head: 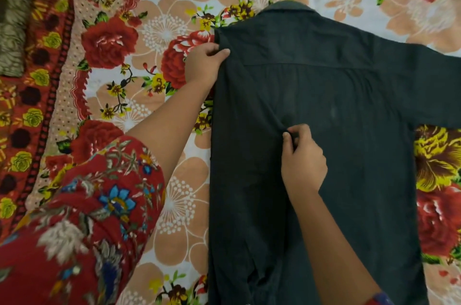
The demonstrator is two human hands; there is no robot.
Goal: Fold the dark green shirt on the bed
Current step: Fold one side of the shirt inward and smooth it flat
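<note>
The dark green shirt (349,130) lies back-side up on the bed, collar at the top. Its left side is folded inward, leaving a straight left edge. The right sleeve stretches out flat past the right edge of the view. My left hand (203,64) grips the shirt at the left shoulder fold, thumb on top of the cloth. My right hand (301,157) rests near the middle of the shirt's back and pinches a small ridge of fabric between thumb and fingers.
The bed is covered by a floral sheet (159,33) with red roses and tan flowers. A red patterned border (40,80) runs down the left side. My left arm wears a red floral sleeve (94,200).
</note>
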